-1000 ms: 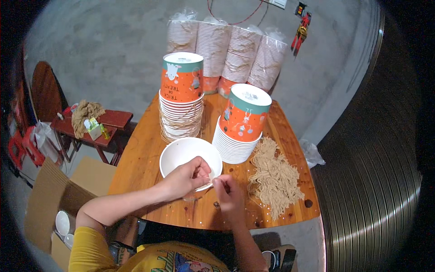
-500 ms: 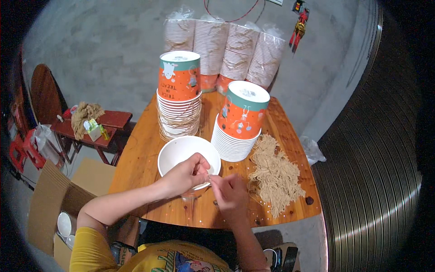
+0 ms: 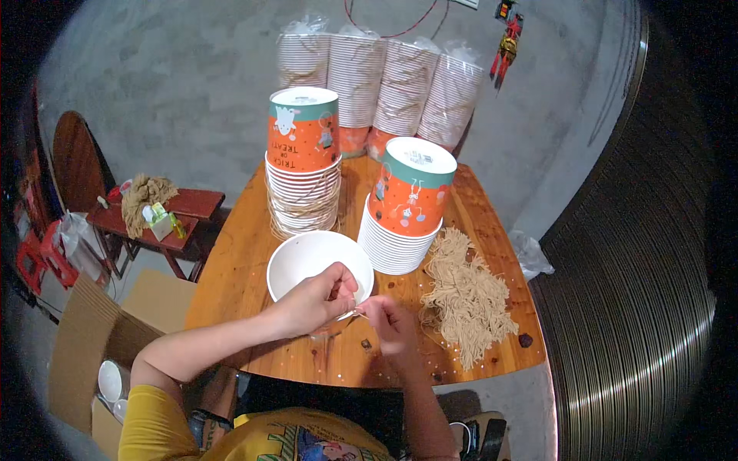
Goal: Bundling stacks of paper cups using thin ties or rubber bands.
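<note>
A white-lined paper bucket stands mouth up at the near side of the wooden table. My left hand reaches over its near rim, fingers pinched closed at the edge. Just right of it, my right hand has thumb and fingertips closed on a thin pale string at the same rim. The string is mostly hidden by the fingers. Behind the bucket are an upside-down stack of orange and green paper buckets with strings and a second such stack. Beside my right hand lies a heap of beige strings.
Several tall bagged stacks of paper buckets line the table's far edge. The wooden table has small white bits scattered on it. An open cardboard box sits at left, near a red bench. A ribbed metal shutter is at right.
My right hand has shifted slightly down and right, its fingers turning at the rim. The left hand and bucket stay almost in place.
</note>
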A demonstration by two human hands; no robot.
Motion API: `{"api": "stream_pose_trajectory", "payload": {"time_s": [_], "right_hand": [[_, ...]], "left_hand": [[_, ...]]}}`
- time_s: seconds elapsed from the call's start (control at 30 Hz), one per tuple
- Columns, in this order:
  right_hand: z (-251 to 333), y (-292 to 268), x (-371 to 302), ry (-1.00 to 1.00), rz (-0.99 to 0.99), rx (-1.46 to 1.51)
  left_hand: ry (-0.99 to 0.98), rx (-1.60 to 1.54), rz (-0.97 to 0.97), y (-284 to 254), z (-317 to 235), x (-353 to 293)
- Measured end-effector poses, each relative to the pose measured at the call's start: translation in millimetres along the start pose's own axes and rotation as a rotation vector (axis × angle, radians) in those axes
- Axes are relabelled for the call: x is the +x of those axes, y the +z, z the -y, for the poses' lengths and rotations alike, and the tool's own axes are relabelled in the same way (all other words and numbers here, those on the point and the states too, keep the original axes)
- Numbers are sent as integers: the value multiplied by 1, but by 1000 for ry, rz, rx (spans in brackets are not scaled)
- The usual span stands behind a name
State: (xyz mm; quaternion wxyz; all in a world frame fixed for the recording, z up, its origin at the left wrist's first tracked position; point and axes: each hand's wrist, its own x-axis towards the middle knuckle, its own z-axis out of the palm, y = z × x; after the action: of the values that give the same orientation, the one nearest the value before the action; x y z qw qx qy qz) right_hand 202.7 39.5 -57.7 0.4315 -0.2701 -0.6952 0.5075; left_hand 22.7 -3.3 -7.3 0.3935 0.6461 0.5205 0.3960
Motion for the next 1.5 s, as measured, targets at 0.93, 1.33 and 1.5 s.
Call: {"api": "stream_pose_trajectory", "payload": {"time_s": [0.93, 1.33, 1.5], "right_hand": [[7, -2, 0, 150, -5, 43], [12, -3, -4, 101, -25, 94], [7, -6, -5, 88, -39, 118]], "left_hand": [[-44, -40, 50, -8, 4, 0], [163, 376, 2, -5, -8, -3], [166, 352, -11, -5, -4, 0]]}}
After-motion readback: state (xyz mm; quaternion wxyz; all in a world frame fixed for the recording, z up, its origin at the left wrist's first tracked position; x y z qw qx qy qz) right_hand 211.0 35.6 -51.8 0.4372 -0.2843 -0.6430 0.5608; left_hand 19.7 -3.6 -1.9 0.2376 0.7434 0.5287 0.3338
